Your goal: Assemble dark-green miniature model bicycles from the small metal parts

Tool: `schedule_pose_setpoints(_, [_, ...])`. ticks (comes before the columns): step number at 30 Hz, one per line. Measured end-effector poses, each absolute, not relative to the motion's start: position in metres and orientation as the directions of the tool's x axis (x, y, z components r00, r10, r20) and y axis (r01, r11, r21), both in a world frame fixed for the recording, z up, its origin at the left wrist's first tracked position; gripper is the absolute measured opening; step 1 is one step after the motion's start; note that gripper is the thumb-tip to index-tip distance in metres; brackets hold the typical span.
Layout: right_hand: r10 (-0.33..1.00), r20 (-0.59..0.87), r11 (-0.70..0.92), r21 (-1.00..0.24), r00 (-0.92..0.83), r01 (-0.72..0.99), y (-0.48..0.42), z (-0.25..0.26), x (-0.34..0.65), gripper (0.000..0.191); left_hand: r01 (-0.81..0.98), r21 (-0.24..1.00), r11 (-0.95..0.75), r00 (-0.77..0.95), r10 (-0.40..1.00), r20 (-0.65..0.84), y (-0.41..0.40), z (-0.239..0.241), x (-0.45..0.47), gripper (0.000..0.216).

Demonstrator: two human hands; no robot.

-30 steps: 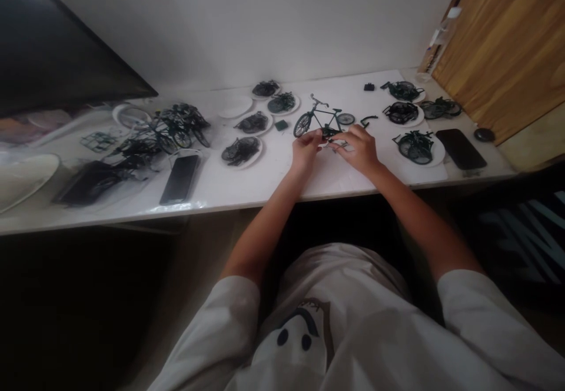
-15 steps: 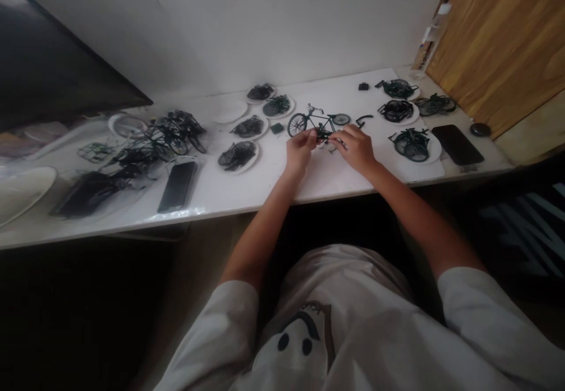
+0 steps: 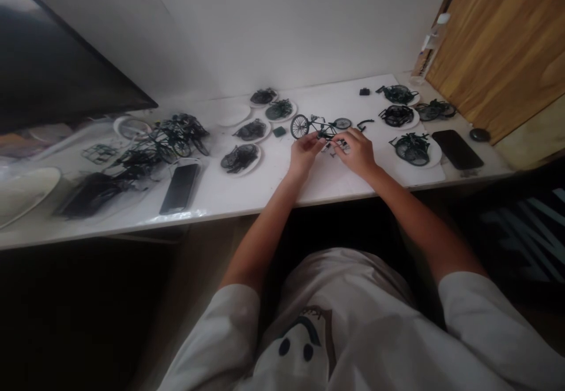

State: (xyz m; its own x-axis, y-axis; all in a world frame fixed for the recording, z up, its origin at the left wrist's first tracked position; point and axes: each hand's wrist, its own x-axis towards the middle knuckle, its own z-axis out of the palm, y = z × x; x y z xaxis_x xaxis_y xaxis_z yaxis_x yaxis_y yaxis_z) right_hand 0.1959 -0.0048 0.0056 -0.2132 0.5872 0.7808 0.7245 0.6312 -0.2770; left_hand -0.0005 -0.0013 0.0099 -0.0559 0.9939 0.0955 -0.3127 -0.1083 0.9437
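A miniature bicycle [image 3: 318,125] with a thin dark frame and spoked wheels lies on the white table, just beyond my hands. My left hand [image 3: 304,154] is closed in a pinch below its front wheel. Opposite it, my right hand [image 3: 356,151] pinches too, its fingertips close to the left ones. Between them is a small dark bicycle part [image 3: 324,135]; whether it is joined to the frame I cannot tell. Small loose pieces [image 3: 330,151] lie under my fingers. A curved dark part [image 3: 365,123] rests to the right of the rear wheel.
Plates of dark bicycle parts stand left [image 3: 241,158] and right [image 3: 415,148]. Several miniature bicycles [image 3: 176,135] cluster farther left. Phones lie at left [image 3: 179,188] and right [image 3: 457,148]. A green square piece [image 3: 279,132], a black block [image 3: 364,92] and a bottle [image 3: 431,49] are also present.
My fingertips have drawn closer together around the small dark part, and my left hand has turned slightly inward. The miniature bicycle looks lower and more tilted; the whole view has shifted slightly.
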Motion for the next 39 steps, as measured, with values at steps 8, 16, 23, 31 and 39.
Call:
schedule_pose_setpoints(8, [0.654, 0.752, 0.640, -0.489, -0.086, 0.592, -0.006, 0.009, 0.194, 0.041, -0.213, 0.960, -0.183, -0.079, 0.982, 0.169, 0.009, -0.002, -0.004, 0.055])
schedule_pose_setpoints(16, [0.892, 0.449, 0.426, -0.873, 0.049, 0.238, 0.010, 0.015, 0.201, 0.085, -0.054, 0.955, -0.290, 0.000, 0.957, 0.291, 0.017, -0.011, -0.004, 0.051])
schedule_pose_setpoints(23, [0.975, 0.217, 0.214, -0.975, -0.048, -0.055, 0.003, 0.023, 0.196, 0.080, 0.031, 0.935, -0.353, 0.011, 0.935, 0.353, 0.015, -0.013, -0.004, 0.053])
schedule_pose_setpoints(31, [0.950, 0.313, 0.313, -0.949, 0.011, -0.026, 0.004, 0.025, 0.198, 0.080, 0.086, 0.952, -0.293, 0.079, 0.955, 0.287, 0.003, -0.001, 0.001, 0.061])
schedule_pose_setpoints(39, [0.851, 0.509, 0.473, -0.850, 0.129, 0.232, 0.009, 0.018, 0.203, 0.079, 0.486, 0.834, -0.263, 0.202, 0.962, 0.186, -0.001, 0.058, -0.066, 0.045])
